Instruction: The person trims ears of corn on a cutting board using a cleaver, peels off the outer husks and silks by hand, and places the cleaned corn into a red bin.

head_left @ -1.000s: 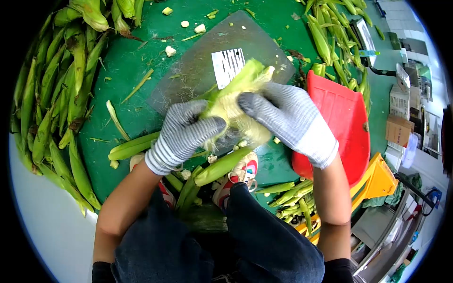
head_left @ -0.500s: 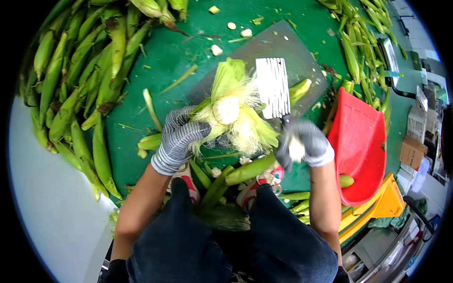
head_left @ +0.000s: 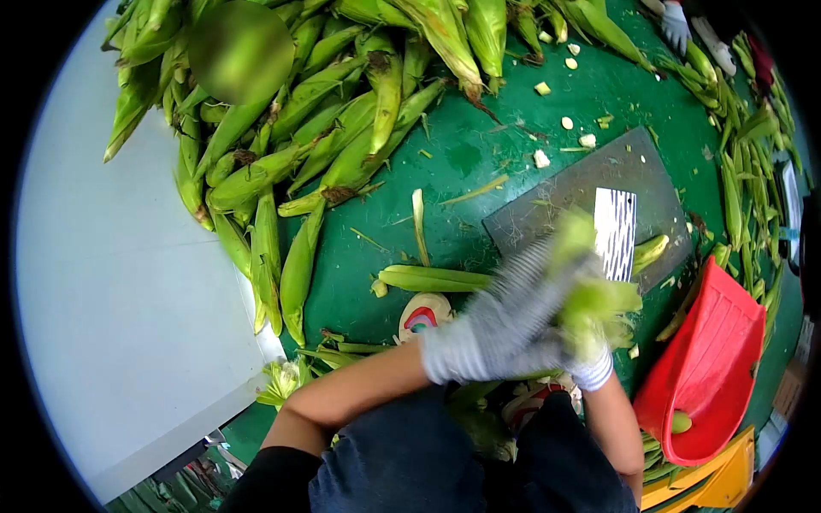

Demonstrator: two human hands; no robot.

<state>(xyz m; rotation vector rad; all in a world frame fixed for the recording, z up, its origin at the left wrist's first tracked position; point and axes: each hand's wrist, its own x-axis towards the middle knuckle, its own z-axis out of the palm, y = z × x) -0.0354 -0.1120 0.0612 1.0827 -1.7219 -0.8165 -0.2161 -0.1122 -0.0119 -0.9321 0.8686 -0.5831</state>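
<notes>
My left hand [head_left: 505,321], in a grey striped glove, is blurred by motion and closed around an ear of corn [head_left: 599,303] with its green husk. It reaches across to the right, in front of my right hand. Of my right hand, mainly the white glove cuff [head_left: 592,369] shows; its fingers are hidden behind the corn and the left glove. A cleaver blade [head_left: 616,231], pale with dark streaks, stands up just beyond the corn, its handle out of sight. Behind the blade lies a dark cutting board [head_left: 547,201] with a husk-covered piece [head_left: 650,253] on it.
A large heap of unhusked corn [head_left: 342,128] lies at upper left, beside a pale panel [head_left: 128,299]. A red scoop-shaped bin [head_left: 710,368] stands at right, by a yellow frame [head_left: 727,474]. More husks [head_left: 744,188] lie far right. Another person's gloved hand [head_left: 676,26] shows at top right.
My left hand has swung rightward with the corn, crossing in front of my right hand. The view has turned left, so the heap, board and bin appear further right.
</notes>
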